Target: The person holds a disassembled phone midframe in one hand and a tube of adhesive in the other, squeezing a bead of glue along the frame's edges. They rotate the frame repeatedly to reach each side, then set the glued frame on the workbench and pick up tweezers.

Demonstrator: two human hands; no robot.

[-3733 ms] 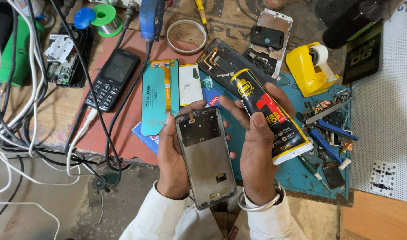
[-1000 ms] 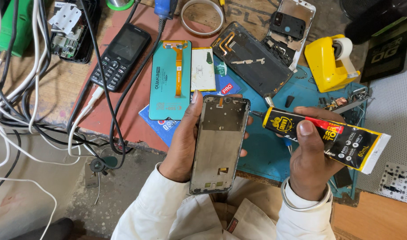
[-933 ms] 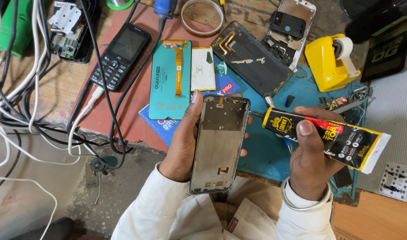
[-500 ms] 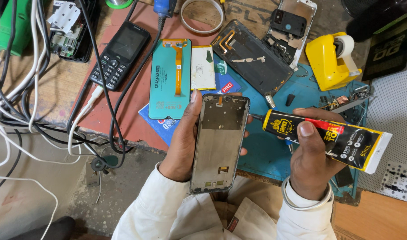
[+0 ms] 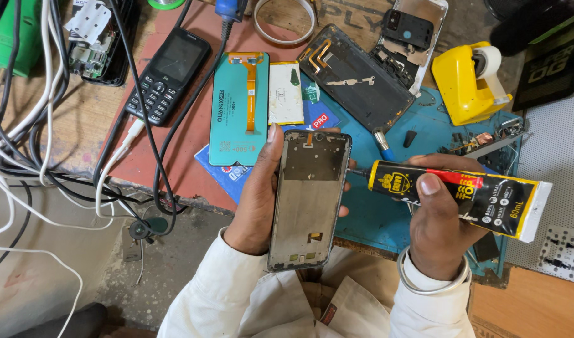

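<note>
Lying at the far left of the bench is a bunch of white and black cables [image 5: 30, 144]. Next to them a black keypad phone [image 5: 168, 75] rests on a red mat [image 5: 193, 144]. Just right of the phone lies a teal screen part [image 5: 238, 109] with an orange strip down its middle, and a small white battery [image 5: 285, 92] sits beside it.

Below these, the left hand [image 5: 255, 200] is closed around a grey phone frame [image 5: 309, 197]. It grips the frame from behind, with the thumb up along the left edge and fingertips peeking out on the right edge. The frame stands upright in front of the person's chest, over the edge of the bench.

Behind the frame, a black phone back [image 5: 362, 75] lies open on the bench. A blue mat [image 5: 381, 219] covers the bench to the right.

The right hand [image 5: 440, 225] is closed around a black and yellow glue tube [image 5: 462, 194], with the thumb pressing on top. The tube's thin tip touches the right edge of the frame. A silver bangle [image 5: 434, 285] circles the wrist.

A yellow tape holder [image 5: 468, 87] sits farther back on the right.
</note>
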